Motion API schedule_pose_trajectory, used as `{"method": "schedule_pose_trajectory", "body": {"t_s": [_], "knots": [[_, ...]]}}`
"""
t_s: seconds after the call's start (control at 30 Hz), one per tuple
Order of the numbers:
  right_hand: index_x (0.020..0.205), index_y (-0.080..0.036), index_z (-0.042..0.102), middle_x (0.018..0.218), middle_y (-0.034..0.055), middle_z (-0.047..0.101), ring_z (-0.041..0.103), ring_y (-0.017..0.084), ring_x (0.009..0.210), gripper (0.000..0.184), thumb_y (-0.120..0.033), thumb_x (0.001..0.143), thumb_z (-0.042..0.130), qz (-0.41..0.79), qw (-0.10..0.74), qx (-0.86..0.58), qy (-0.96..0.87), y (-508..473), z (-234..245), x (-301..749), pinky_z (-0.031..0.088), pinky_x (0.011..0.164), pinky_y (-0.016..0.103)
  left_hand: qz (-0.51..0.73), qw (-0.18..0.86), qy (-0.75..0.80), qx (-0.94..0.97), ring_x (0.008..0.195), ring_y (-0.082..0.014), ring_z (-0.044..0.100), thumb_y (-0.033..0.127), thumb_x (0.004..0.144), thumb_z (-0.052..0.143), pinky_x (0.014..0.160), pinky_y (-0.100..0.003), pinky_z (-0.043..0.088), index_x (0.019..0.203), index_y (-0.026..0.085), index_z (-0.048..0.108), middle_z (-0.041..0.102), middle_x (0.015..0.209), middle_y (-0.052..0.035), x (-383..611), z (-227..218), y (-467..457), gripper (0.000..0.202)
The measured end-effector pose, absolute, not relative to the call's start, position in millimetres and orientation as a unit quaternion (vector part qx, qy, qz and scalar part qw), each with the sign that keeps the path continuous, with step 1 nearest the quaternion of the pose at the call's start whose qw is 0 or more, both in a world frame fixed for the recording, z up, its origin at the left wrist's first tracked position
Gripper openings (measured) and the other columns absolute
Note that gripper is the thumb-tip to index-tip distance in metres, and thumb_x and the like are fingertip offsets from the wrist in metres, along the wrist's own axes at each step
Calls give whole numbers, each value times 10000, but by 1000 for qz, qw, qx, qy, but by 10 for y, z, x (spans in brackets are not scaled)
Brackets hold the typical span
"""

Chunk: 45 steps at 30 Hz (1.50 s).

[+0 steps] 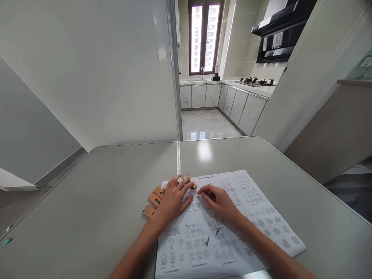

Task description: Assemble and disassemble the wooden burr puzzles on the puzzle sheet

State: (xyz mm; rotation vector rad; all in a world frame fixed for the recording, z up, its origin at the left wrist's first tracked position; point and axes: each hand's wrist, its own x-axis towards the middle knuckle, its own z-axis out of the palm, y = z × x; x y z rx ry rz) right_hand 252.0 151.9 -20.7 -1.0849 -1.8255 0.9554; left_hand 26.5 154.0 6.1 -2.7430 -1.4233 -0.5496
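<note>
Glossy grey worktop; thin white sheet, printed with line figures. Flat, slotted brown wood pieces lie at its left edge, beside left hand, fingers spread. Right hand over sheet: fingers curled; cannot tell whether gripping.

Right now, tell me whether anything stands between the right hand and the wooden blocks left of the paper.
Yes: the left hand lies between the right hand and those wooden blocks.
</note>
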Motion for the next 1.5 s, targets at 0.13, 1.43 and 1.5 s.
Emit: {"method": "schedule_pose_trajectory", "body": {"t_s": [0.13,1.43,1.5], "knots": [[985,-228,702,836,10,707,573,162,682,177,-284,978,535,383,400,-426,-715,1507,-197,2515,449,658,297,-177,11,-458,-871,1385,-330,449,268,1001,586,1106,-563,465,1413,322,546,552,1479,-51,268,43,1540,418],[893,-217,661,775,1,701,624,168,698,122,-257,926,551,436,396,-410,-696,1466,-196,2495,497,655,284,-183,-120,-330,-918,719,-201,710,146,903,546,680,-308,538,1326,197,522,711,805,-5,648,-38,1228,427],[890,-219,663,774,-2,694,610,165,697,119,-237,917,548,436,395,-408,-698,1460,-193,2496,486,649,280,-184,-122,-332,-917,710,-192,701,157,915,546,671,-297,528,1325,206,526,706,806,-2,641,-44,1230,413]]}}
